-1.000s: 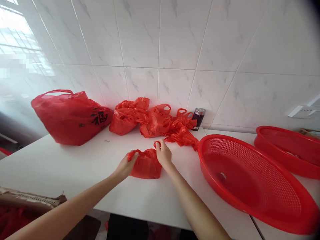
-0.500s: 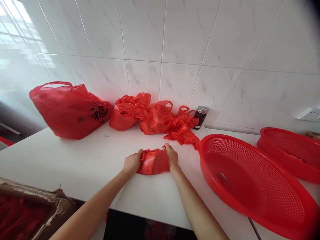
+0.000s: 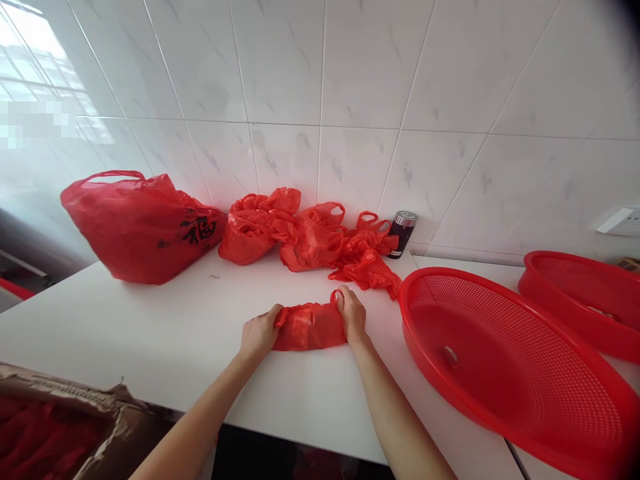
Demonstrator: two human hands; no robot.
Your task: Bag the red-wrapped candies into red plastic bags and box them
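Observation:
A thin red plastic bag (image 3: 311,328) is stretched between my hands, just in front of me on the white table (image 3: 165,340). Its left end is gripped by my left hand (image 3: 260,332), fingers closed on the gathered plastic. My right hand (image 3: 352,313) is closed on the other end, with a small handle loop showing by its fingers. Something paler shows through the thin plastic, but I cannot make out what it is.
Along the tiled wall stand a large red bag (image 3: 140,230) with black writing, several crumpled red plastic bags (image 3: 313,240) and a dark flask (image 3: 402,235). A big red perforated basket (image 3: 480,360) lies right, another basket (image 3: 580,300) behind it. A torn cardboard box (image 3: 120,433) sits lower left.
My hands have moved apart, the left one leftward and the right one rightward. The red plastic bag between them is drawn out wider and flatter.

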